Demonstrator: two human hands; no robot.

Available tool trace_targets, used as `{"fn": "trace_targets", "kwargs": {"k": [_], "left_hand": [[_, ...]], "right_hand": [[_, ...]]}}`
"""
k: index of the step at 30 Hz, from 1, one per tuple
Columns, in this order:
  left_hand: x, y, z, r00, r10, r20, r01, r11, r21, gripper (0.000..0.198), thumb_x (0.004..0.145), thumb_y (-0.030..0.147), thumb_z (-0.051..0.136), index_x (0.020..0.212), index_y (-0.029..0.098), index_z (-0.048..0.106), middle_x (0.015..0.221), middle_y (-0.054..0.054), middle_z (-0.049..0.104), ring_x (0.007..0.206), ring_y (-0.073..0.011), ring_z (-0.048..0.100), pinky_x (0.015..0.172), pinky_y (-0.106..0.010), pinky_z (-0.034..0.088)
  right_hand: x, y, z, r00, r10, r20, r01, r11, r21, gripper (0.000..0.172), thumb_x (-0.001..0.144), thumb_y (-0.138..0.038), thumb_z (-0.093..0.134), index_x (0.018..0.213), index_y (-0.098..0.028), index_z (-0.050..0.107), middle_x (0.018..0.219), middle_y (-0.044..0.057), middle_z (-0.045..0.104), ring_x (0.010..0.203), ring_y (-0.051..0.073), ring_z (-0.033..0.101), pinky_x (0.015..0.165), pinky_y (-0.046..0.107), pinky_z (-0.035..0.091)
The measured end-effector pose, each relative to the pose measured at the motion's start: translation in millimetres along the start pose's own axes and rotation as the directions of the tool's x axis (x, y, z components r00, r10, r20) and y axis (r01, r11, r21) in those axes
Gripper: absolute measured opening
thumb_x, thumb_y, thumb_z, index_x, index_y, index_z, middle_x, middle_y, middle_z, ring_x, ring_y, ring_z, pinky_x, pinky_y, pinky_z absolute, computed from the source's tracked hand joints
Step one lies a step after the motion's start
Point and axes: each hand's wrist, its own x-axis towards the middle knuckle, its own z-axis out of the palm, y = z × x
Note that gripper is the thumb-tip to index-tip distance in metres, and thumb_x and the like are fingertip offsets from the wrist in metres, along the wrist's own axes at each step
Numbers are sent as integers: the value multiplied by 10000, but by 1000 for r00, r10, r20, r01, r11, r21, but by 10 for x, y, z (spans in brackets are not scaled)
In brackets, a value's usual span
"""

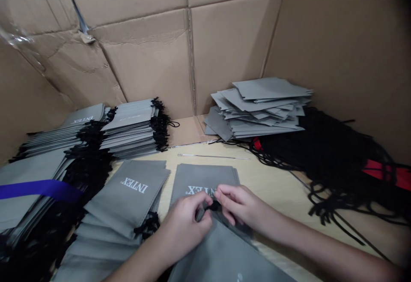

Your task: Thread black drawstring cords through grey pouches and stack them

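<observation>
In the lower middle, my left hand (189, 222) is closed, its fingers curled at a black drawstring cord (212, 205). My right hand (239, 205) meets it from the other side, thumb and fingertips pinched on the same cord. Below both hands lies a grey fabric pouch (224, 256), its corner close to the cord. Just beyond, partly covered by my fingers, is a small stack of grey pouches (205, 174) printed INTEX. Fingers hide most of the cord.
Left of my hands are fanned pouches with black cords (128, 200), tall pouch stacks (131, 132) and a bundle under a purple band (41, 190). A cordless pile (266, 102) and loose black cords (337, 153) lie right. A thin metal rod (213, 157) crosses the table before cardboard walls (231, 37).
</observation>
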Motion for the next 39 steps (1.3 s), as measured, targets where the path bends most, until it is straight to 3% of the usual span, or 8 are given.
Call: {"fn": "trace_targets", "kwargs": {"k": [3, 10, 15, 20, 27, 33, 36, 39], "left_hand": [[16, 5, 0, 999, -14, 36, 21, 982, -186, 68, 776, 222, 483, 778, 177, 534, 686, 28, 471, 642, -111, 407, 586, -207, 304], [99, -38, 8, 987, -91, 129, 151, 784, -603, 330, 704, 473, 601, 700, 166, 478, 642, 38, 438, 614, -103, 382, 588, -208, 284], [93, 0, -32, 975, -164, 153, 224, 708, -670, 385, 652, 498, 640, 667, 163, 451, 609, 51, 409, 567, -85, 337, 558, -201, 250], [83, 12, -28, 982, -111, 154, 186, 722, -666, 361, 678, 478, 634, 671, 153, 479, 635, 43, 425, 608, -91, 365, 587, -198, 275], [94, -94, 27, 993, -72, 99, 115, 816, -567, 290, 728, 416, 610, 839, 160, 529, 675, 26, 481, 608, -101, 407, 585, -211, 298], [84, -76, 38, 999, -29, -15, 21, 931, -365, 181, 772, 244, 541, 913, 156, 611, 848, -31, 598, 741, -136, 496, 705, -233, 376], [82, -74, 44, 999, -41, -18, 31, 928, -372, 203, 761, 233, 543, 930, 159, 628, 922, -49, 624, 829, -158, 526, 772, -246, 386], [82, -88, 51, 997, -71, -6, 64, 929, -364, 214, 760, 246, 531, 926, 145, 620, 767, -21, 594, 699, -139, 499, 656, -232, 381]], "right_hand": [[-8, -25, 14, 1000, -18, 15, 18, 1000, 9, 380, 905, -458, 343, 715, -169, 502, 472, -37, 496, 392, 65, 366, 400, 181, 281], [33, -18, 33, 999, 38, -29, -31, 975, 220, 462, 877, -575, 266, 743, -183, 469, 465, -39, 473, 376, 80, 316, 384, 196, 270], [-38, -72, 11, 995, -88, -55, 87, 996, -7, 339, 889, -500, 354, 808, -195, 479, 537, -40, 490, 486, 99, 415, 464, 208, 296], [-70, -116, -10, 983, -164, -78, 153, 980, -130, 335, 903, -430, 377, 688, -189, 469, 542, -36, 481, 512, 98, 426, 502, 218, 294], [48, 1, 45, 999, 37, -25, -24, 915, 402, 346, 831, -446, 455, 598, -191, 424, 382, -94, 337, 343, 55, 235, 388, 196, 208], [20, -101, 86, 990, 142, 3, -115, 794, 597, 265, 785, -344, 498, 587, -193, 408, 377, -110, 283, 354, 50, 198, 386, 176, 251], [17, -96, 76, 991, 132, -1, -109, 826, 553, 273, 792, -359, 462, 582, -197, 395, 372, -108, 281, 342, 51, 203, 379, 183, 246], [-12, -68, 35, 998, 14, -67, 4, 964, 267, 270, 819, -391, 429, 636, -193, 443, 404, -78, 368, 365, 70, 305, 392, 196, 246]]}}
